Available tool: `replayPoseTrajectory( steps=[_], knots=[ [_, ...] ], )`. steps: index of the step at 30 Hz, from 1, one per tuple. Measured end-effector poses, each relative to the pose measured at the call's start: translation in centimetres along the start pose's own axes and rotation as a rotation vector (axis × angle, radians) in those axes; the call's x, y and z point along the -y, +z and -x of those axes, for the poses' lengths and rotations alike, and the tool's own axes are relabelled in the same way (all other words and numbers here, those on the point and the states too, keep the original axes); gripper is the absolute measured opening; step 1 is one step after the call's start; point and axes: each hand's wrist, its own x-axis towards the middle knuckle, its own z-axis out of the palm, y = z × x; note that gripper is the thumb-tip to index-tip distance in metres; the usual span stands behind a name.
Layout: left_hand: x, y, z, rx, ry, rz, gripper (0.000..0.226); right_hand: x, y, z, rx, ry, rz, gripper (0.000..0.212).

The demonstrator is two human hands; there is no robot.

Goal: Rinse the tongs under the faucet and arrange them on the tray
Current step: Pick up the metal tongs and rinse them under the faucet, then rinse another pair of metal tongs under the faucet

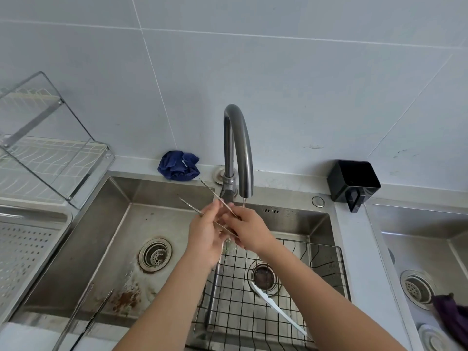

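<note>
Head view: both hands meet under the faucet (238,148) over the steel sink (119,239), w/ one pair of metal tongs (191,206) between them; a thin stream of water (244,201) drops from the spout just beside the right hand (249,230). The left hand (205,233) has fingers curled round the lower arm of the tongs; the right hand is closed on the rear part near the joint, tho the joint itself is hidden. The two serrated tips splay apart, pointing up-left toward the blue cloth (178,165) on the ledge.

Handling, as a judgement: thin stainless, light, stiff but springy, so the arms want to open; wet metal will be slick, and the serrated tips can scrape skin; best hold is mid-arm or at the joint end, squeezing both arms together, not the tips. Rinse looks underway; the tips sit to the left of the stream and prob. need passing under it.

The perforated tray (27,252) sits at far left, well apart from the hands. A second pair of tongs (86,315) leans on the sink's front edge; a wire basket (316,259) in the sink holds a white tool (278,306).
</note>
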Motion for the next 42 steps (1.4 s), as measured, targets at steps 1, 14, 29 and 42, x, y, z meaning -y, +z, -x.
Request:
replayPoseTrajectory(
  steps=[1, 14, 29, 42],
  knots=[
    [-0.4, -0.3, -0.3, -0.037, 0.008, 0.035, 0.025, -0.6, -0.2, 0.3, -0.020, 0.015, -0.022, 0.030],
    [4.1, -7.3, 2.4, -0.118, 0.324, -1.115, 0.025, -2.4, -1.0, 3.3, -0.103, 0.001, -0.238, 0.017],
    [10.7, -13.9, 5.5, 0.110, 0.662, -2.142, 0.066, -5.2, -0.6, 7.9, -0.258, 0.116, -0.287, 0.025],
    [10.3, -14.0, 5.5, 0.160, 0.553, -2.048, 0.059, -13.1, 1.7, 13.9, -0.248, 0.279, 0.441, 0.067]
  ],
)
